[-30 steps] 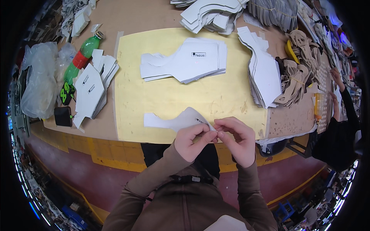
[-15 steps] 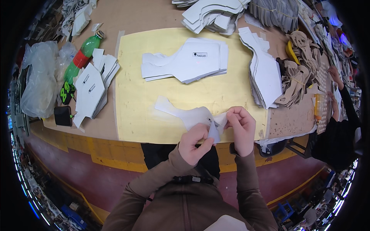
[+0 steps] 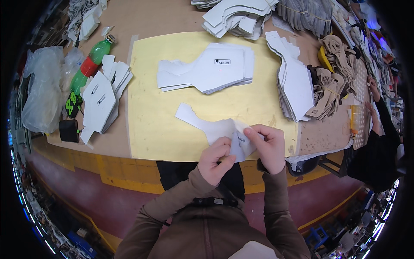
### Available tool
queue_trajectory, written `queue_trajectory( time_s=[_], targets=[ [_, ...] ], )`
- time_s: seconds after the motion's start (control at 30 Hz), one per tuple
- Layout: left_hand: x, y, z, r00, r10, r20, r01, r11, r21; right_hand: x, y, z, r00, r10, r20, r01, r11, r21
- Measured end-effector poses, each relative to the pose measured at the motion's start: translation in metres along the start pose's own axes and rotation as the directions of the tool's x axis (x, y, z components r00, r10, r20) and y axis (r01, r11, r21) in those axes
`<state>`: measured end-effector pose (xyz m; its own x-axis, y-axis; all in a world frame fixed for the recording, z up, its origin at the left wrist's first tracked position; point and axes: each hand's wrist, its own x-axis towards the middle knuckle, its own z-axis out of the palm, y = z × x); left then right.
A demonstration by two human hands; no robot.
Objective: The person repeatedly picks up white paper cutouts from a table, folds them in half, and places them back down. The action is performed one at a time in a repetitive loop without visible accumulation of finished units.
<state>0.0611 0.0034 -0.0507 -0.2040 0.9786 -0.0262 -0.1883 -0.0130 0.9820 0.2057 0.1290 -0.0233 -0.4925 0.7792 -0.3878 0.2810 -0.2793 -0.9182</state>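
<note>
Near the front edge of the table, a thin white cut piece point(image 3: 211, 128) is held in both hands, its narrow tail lying out to the far left. My left hand point(image 3: 217, 160) pinches its near edge between thumb and fingers. On the other side my right hand point(image 3: 268, 146) grips the upper right part, bending it up so a dark printed mark shows on the curled face. Beyond my hands, a stack of similar white cut pieces point(image 3: 206, 69) lies on the yellow sheet point(image 3: 146, 108), the top one bearing a printed mark.
Left of the sheet are another stack of white pieces point(image 3: 99, 101), a green bottle point(image 3: 91, 64), a plastic bag point(image 3: 43, 93) and a black wallet-like case point(image 3: 69, 131). White pieces point(image 3: 297, 84) and beige bundles point(image 3: 328, 88) lie right. Another person's arm point(image 3: 381, 114) reaches in at far right.
My right hand has shifted slightly left and folded the right part of the white piece further over, so more of the printed mark shows. My left hand has barely moved.
</note>
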Motion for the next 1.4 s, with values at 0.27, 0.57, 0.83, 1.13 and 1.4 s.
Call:
queue_trajectory(
  time_s=[0.27,0.57,0.83,1.13,1.4],
  targets=[
    [0.006,0.008,0.003,0.980,0.184,0.081,-0.199,0.839,0.507,0.008,-0.001,-0.014,1.000,0.021,0.018,-0.018,0.991,-0.130],
    [0.003,-0.003,0.002,0.954,0.219,0.203,-0.287,0.492,0.822,0.021,-0.002,-0.029,0.997,-0.036,0.061,0.048,0.976,-0.214],
    [-0.002,-0.006,0.003,0.956,0.155,0.251,-0.290,0.336,0.896,0.025,-0.005,-0.032,0.998,0.021,0.059,-0.006,0.969,-0.247],
    [-0.004,-0.009,0.003,0.949,0.170,0.267,-0.306,0.280,0.910,0.028,-0.007,-0.030,0.998,0.062,0.026,-0.057,0.982,-0.178],
    [0.010,0.000,0.000,0.967,0.187,0.176,-0.244,0.461,0.853,0.032,-0.016,-0.031,0.989,0.020,0.147,0.042,0.912,-0.407]
  ],
)
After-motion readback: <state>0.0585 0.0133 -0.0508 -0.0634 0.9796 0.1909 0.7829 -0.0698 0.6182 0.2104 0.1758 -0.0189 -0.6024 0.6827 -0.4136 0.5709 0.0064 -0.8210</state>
